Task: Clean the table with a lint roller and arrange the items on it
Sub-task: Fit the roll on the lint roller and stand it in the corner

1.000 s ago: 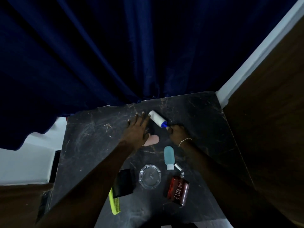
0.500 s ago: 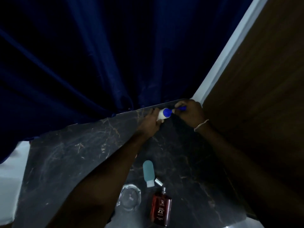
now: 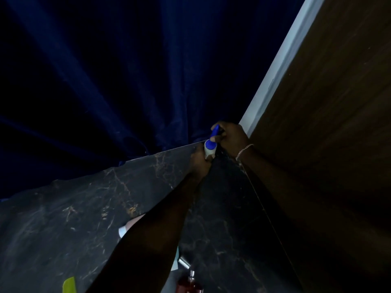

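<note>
The lint roller point(image 3: 209, 149), white with a blue handle, is at the far right corner of the dark marble table point(image 3: 84, 208). My right hand point(image 3: 230, 138) grips the blue handle, a thin bracelet on its wrist. My left hand point(image 3: 200, 160) is closed around the white roll, its forearm reaching diagonally across the table. The roller stands steeply tilted, handle up, and its lower end is hidden by my left hand.
A dark blue curtain point(image 3: 127, 81) hangs behind the table. A brown wooden panel point(image 3: 328, 123) with a white strip borders the right side. At the near edge lie a yellow-green comb point(image 3: 69, 284), a pink item point(image 3: 132, 225), a silver cap point(image 3: 183, 263) and a red perfume bottle point(image 3: 190, 285).
Both hands carried the roller from the table's middle to the far right corner. The handle has tipped from lying sideways to pointing up. The view swung up and right.
</note>
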A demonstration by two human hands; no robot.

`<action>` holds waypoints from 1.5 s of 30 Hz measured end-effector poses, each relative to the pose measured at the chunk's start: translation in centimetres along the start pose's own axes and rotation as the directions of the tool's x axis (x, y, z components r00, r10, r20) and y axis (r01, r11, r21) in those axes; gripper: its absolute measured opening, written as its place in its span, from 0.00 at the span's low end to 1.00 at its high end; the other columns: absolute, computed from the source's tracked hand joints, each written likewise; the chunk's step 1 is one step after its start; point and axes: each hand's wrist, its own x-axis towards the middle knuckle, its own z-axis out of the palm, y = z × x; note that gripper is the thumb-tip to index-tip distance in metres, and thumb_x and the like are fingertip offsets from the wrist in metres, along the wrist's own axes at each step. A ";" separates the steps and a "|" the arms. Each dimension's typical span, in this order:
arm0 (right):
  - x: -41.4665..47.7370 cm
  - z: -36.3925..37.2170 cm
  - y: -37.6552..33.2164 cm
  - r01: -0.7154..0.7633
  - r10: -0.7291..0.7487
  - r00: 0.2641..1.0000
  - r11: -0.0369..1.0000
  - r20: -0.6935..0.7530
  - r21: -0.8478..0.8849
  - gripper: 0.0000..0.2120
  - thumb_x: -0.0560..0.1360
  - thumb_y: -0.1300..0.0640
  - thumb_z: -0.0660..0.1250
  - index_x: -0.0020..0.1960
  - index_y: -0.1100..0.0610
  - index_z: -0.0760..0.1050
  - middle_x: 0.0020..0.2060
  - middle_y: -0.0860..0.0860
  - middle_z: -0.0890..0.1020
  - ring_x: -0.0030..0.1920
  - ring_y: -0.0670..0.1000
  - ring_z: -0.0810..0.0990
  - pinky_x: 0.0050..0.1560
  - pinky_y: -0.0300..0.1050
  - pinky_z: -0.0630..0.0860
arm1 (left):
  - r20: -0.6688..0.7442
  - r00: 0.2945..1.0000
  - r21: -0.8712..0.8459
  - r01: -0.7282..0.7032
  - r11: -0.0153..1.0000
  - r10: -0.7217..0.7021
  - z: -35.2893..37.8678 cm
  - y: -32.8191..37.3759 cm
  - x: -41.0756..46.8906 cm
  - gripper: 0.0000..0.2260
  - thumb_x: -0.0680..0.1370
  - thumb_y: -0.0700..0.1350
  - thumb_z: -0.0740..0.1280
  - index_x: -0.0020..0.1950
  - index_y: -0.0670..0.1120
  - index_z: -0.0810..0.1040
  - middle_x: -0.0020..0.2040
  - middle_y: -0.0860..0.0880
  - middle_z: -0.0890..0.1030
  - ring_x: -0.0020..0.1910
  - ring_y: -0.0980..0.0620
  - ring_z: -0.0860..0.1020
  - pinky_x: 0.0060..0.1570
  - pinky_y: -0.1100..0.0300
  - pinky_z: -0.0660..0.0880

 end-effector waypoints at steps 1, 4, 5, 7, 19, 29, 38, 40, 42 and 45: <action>0.1 0.0 0.2 -0.004 0.004 1.000 1.000 -0.003 -0.005 0.14 0.73 0.63 0.72 0.58 0.58 0.79 0.51 0.56 0.84 0.52 0.53 0.83 0.57 0.45 0.79 | 0.013 1.000 0.002 -0.003 1.000 0.003 0.0 -0.1 0.1 0.21 0.83 0.41 0.66 0.75 0.41 0.69 0.69 0.40 0.78 0.69 0.41 0.76 0.71 0.46 0.72; 0.2 0.0 0.7 -0.045 0.046 0.998 0.998 -0.040 0.035 0.12 0.72 0.62 0.73 0.56 0.57 0.80 0.49 0.55 0.85 0.51 0.54 0.84 0.57 0.47 0.80 | 0.016 1.000 -0.003 0.004 1.000 -0.004 0.1 -0.2 0.3 0.21 0.83 0.41 0.66 0.76 0.42 0.69 0.70 0.41 0.77 0.70 0.42 0.76 0.72 0.45 0.71; 0.2 0.1 0.7 -0.055 0.056 0.997 0.998 -0.049 0.039 0.12 0.72 0.62 0.73 0.55 0.57 0.80 0.49 0.55 0.85 0.51 0.54 0.84 0.57 0.47 0.80 | 0.014 1.000 0.007 0.005 1.000 -0.005 0.2 -0.2 0.4 0.22 0.83 0.42 0.67 0.76 0.42 0.69 0.70 0.41 0.78 0.69 0.42 0.76 0.71 0.45 0.71; 0.5 0.3 0.7 -0.066 0.067 0.996 0.998 -0.050 0.023 0.12 0.73 0.62 0.73 0.56 0.57 0.80 0.51 0.55 0.85 0.53 0.54 0.83 0.58 0.49 0.80 | 0.013 1.000 0.018 0.019 1.000 -0.020 0.2 -0.2 0.5 0.21 0.82 0.43 0.67 0.75 0.42 0.70 0.69 0.41 0.78 0.68 0.42 0.77 0.70 0.44 0.71; 0.9 0.7 0.9 -0.126 0.126 0.991 0.992 0.051 0.000 0.14 0.74 0.58 0.73 0.58 0.60 0.77 0.52 0.57 0.84 0.55 0.56 0.83 0.59 0.55 0.80 | 0.149 0.989 0.182 -0.012 0.983 -0.016 -2.2 0.7 0.3 0.29 0.82 0.48 0.69 0.79 0.41 0.62 0.74 0.42 0.74 0.72 0.43 0.74 0.72 0.44 0.70; -0.9 -0.2 0.3 -0.130 0.125 0.989 0.990 0.076 0.063 0.23 0.72 0.60 0.74 0.66 0.58 0.75 0.58 0.56 0.82 0.57 0.55 0.83 0.55 0.43 0.78 | 0.158 0.984 0.394 -0.136 0.909 0.079 -6.5 0.6 -2.0 0.34 0.82 0.58 0.64 0.83 0.47 0.56 0.79 0.41 0.66 0.74 0.41 0.71 0.70 0.48 0.70; -5.8 -1.1 -1.9 -0.040 0.033 0.994 0.998 -0.104 -0.057 0.42 0.71 0.51 0.77 0.79 0.55 0.60 0.76 0.56 0.66 0.75 0.58 0.66 0.73 0.57 0.68 | 0.155 0.951 0.681 -0.300 0.668 0.268 -12.2 0.9 -8.7 0.34 0.83 0.64 0.54 0.85 0.50 0.50 0.85 0.46 0.53 0.85 0.45 0.49 0.82 0.43 0.52; -7.8 -0.7 -3.3 0.001 -0.021 0.992 0.988 -0.128 -0.152 0.44 0.70 0.48 0.76 0.79 0.52 0.56 0.78 0.55 0.61 0.77 0.58 0.62 0.74 0.61 0.66 | 0.147 0.942 0.718 -0.312 0.623 0.302 -13.6 0.9 -10.9 0.34 0.83 0.65 0.52 0.85 0.50 0.50 0.85 0.46 0.51 0.85 0.45 0.47 0.83 0.42 0.50; -9.9 0.0 -5.0 0.053 -0.089 0.985 0.973 -0.149 -0.226 0.46 0.70 0.45 0.75 0.80 0.51 0.54 0.79 0.54 0.59 0.79 0.58 0.59 0.74 0.62 0.64 | 0.134 0.936 0.750 -0.311 0.585 0.325 -15.3 0.7 -13.1 0.34 0.83 0.66 0.50 0.85 0.50 0.50 0.85 0.46 0.51 0.85 0.45 0.47 0.83 0.41 0.49; -13.5 1.5 -8.0 0.118 -0.175 0.970 0.944 -0.167 -0.307 0.46 0.71 0.41 0.73 0.80 0.50 0.52 0.80 0.52 0.56 0.80 0.58 0.56 0.73 0.61 0.63 | 0.109 0.927 0.793 -0.299 0.531 0.360 -18.0 -0.4 -16.8 0.35 0.82 0.67 0.48 0.85 0.50 0.50 0.85 0.47 0.52 0.85 0.45 0.47 0.82 0.39 0.49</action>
